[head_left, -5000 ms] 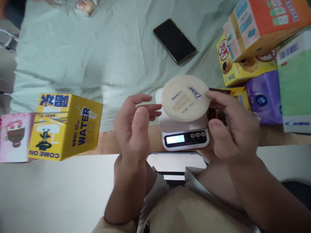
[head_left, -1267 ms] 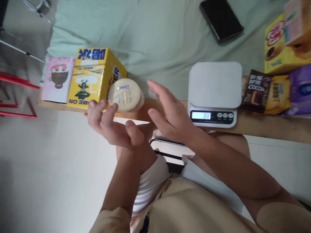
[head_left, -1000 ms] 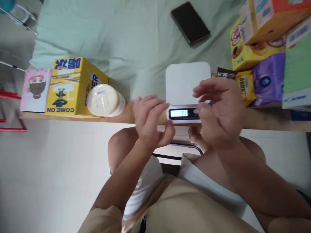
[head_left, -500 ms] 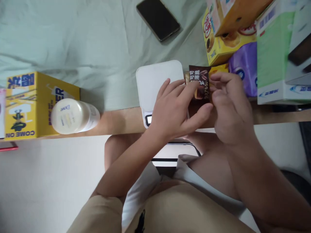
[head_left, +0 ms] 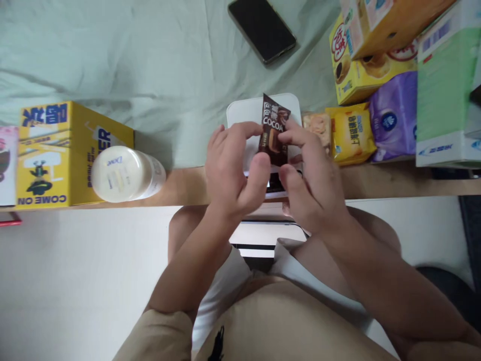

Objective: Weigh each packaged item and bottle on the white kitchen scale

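A small dark brown snack packet (head_left: 273, 131) lettered COCOA is tilted between my two hands, over the white kitchen scale (head_left: 240, 108). My left hand (head_left: 233, 168) pinches its left edge, with the index finger bent against it and the thumb at its lower corner. On the opposite edge, the curled fingers of my right hand (head_left: 314, 178) grip the packet. Part of the scale's display shows dark below the packet; the hands cover much of the rest of the scale.
Right of the scale are a clear-wrapped snack (head_left: 318, 129), a yellow packet (head_left: 352, 134), a purple packet (head_left: 394, 120), a yellow box (head_left: 353, 82) and a green-white box (head_left: 436, 100). A phone (head_left: 263, 30) lies behind. Leftward stand a white Dove jar (head_left: 122, 175) and a yellow box (head_left: 43, 155).
The cocoa packet has moved left, from beside the scale to above it. My right hand has come left with it, and my left hand has shifted from the packet's top to its left edge.
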Motion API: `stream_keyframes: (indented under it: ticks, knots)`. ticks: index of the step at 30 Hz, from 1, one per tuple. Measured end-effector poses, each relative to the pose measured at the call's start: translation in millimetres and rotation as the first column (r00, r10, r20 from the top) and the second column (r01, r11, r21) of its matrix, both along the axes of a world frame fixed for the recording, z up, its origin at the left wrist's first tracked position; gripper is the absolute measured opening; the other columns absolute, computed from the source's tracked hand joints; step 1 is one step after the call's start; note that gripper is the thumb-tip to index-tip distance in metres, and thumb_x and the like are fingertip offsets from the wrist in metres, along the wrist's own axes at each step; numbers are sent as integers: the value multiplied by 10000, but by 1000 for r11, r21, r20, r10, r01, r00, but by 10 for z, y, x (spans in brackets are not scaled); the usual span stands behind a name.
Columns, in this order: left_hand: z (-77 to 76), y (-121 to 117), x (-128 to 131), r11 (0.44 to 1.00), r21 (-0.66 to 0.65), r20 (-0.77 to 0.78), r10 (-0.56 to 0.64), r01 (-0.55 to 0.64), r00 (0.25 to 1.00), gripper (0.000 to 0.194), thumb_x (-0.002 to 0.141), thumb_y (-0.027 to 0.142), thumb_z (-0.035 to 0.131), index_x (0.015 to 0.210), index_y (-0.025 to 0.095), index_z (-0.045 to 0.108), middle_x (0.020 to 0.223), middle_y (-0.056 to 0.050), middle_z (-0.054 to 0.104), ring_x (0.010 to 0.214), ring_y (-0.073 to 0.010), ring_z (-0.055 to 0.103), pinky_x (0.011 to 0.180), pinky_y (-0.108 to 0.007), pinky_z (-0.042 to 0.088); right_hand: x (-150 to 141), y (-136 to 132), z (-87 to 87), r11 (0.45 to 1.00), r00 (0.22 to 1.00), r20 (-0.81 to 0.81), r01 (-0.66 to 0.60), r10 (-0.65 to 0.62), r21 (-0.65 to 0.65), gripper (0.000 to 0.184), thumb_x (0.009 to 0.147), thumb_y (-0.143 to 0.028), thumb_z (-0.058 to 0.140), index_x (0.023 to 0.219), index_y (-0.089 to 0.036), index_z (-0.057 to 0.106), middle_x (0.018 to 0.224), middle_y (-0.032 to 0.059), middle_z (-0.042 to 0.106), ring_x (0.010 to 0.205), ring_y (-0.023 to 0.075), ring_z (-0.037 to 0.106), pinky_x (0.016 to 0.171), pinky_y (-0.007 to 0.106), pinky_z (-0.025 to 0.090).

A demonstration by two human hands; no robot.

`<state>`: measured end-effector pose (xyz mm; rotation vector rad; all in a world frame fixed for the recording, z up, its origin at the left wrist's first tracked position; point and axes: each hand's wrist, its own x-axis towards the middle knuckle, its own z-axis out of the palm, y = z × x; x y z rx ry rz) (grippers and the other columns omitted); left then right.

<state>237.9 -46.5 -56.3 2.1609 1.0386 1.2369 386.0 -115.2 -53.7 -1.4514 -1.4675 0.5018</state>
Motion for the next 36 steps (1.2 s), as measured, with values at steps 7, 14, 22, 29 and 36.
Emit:
stream_keyframes:
  ticks: [7, 14, 22, 29, 36]
  knots:
    - [-201, 346, -430, 981, 119, 168, 133, -154, 977, 542, 1117, 612, 292, 1008, 228, 658, 898, 20, 699, 858, -145, 677, 745, -452, 577, 238, 159, -86, 962, 951, 166, 244, -262, 122, 343, 1011, -431, 453, 1162, -215, 672, 1139, 101, 712, 1131, 258, 677, 1045, 500, 532]
    - [-201, 445, -629, 992, 80, 86, 95, -102, 992, 570, 1068, 717, 381, 946, 257, 693, 866, 26, 714, 787, -150, 646, 702, -447, 521, 224, 215, -155, 965, 960, 136, 225, -243, 137, 314, 1007, -440, 468, 1129, -224, 659, 1123, 113, 677, 1108, 268, 648, 1023, 485, 497]
    - [-198, 378, -587, 999, -41, -31, 18, -19, 999, 536, 1062, 715, 332, 1032, 308, 680, 1168, -13, 777, 1144, -250, 716, 1022, -564, 585, 178, 204, -203, 982, 975, 120, 180, -186, 54, 346, 1020, -466, 448, 1186, -234, 643, 1133, 92, 680, 1089, 249, 644, 1012, 474, 496]
    - [-203, 375, -495, 993, -44, -76, -110, 107, 991, 465, 1063, 666, 370, 1136, 307, 656, 1103, -15, 804, 1008, -239, 749, 890, -471, 612, 230, 191, -230, 976, 967, 131, 219, -217, 1, 367, 982, -458, 459, 1170, -233, 680, 1097, 80, 708, 1029, 241, 653, 952, 464, 505]
    - [-263, 355, -382, 992, 66, -147, -102, 112, 984, 458, 1075, 623, 365, 1004, 319, 700, 1163, -21, 777, 1131, -234, 690, 1031, -514, 563, 185, 171, -164, 986, 970, 188, 164, -156, -32, 345, 994, -433, 450, 1145, -232, 685, 1133, 81, 737, 1105, 255, 665, 1014, 509, 513]
